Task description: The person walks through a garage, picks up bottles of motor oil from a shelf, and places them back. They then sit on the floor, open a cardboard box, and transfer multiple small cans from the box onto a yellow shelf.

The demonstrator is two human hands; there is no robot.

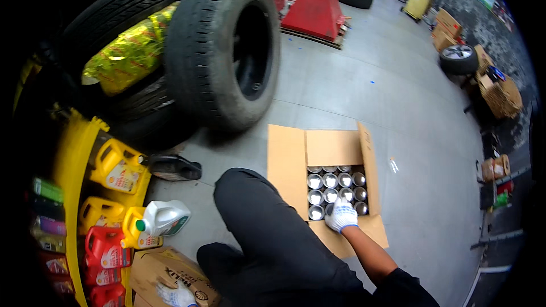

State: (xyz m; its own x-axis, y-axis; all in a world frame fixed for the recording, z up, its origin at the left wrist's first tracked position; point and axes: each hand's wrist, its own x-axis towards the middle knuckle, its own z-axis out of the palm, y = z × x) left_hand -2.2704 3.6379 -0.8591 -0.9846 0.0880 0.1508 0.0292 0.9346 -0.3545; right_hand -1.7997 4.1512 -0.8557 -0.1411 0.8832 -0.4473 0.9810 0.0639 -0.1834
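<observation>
An open cardboard box [287,176] on the floor holds rows of shiny round metal cans [330,180]. My right hand [342,215], in a white knitted glove with blue marks, reaches over the box's near flap [372,232]. Its fingers are drawn together over a can in the near rows; the glove hides much of that can. At the lower left, my left hand [177,294], gloved the same way, lies with fingers stretched on a closed brown carton [170,267]. Nothing shows in it. My dark-trousered knee [244,193] is between the two hands.
A large tyre [222,51] stands beyond my knee, beside stacked tyres and a yellow wrapped tyre [131,51]. A yellow shelf [77,153] with yellow and red jugs is at my left, near a grey jug [165,218]. A red lift [313,11] stands farther off.
</observation>
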